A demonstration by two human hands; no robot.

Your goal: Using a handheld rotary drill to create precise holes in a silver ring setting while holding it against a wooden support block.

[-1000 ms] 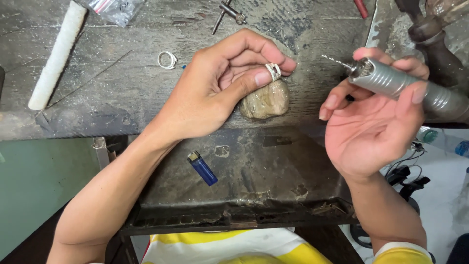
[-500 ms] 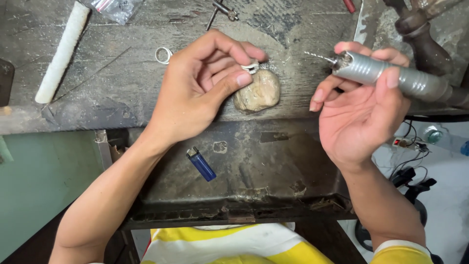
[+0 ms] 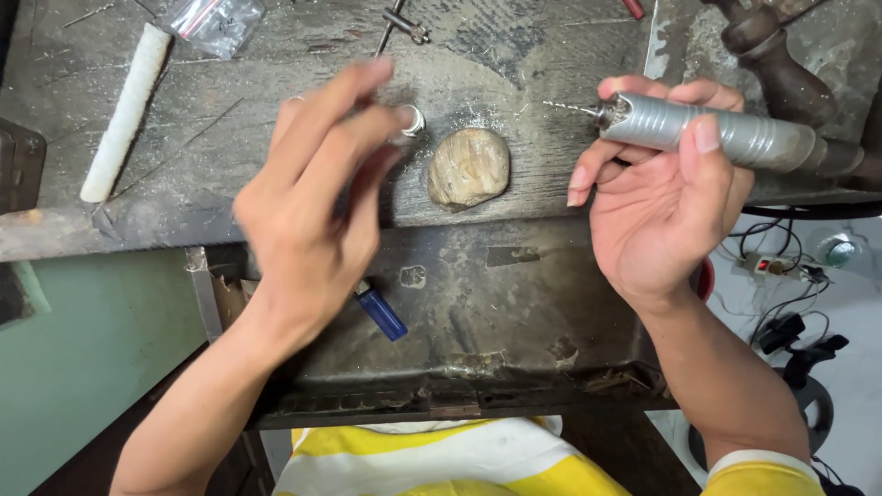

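Left hand (image 3: 312, 211) blurred over the tabletop (image 3: 230, 119), fingers loosely spread, silver ring (image 3: 411, 119) at its fingertips — grip uncertain. Right hand (image 3: 657, 197) wrapped around grey rotary tool (image 3: 717, 133), bit toward rounded stone (image 3: 469, 167).

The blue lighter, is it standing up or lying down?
Lying down: the lighter rests flat on its side on the lower tray, below the left hand.

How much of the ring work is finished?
Done: I cannot tell; fine dust lies on the worn grey workbench around the rounded tan block. In hand: the left hand pinches a small silver ring at its fingertips, blurred, and the right hand grips a grey ribbed rotary tool, its thin bit apart from the ring. Left: bit and ring have not yet met.
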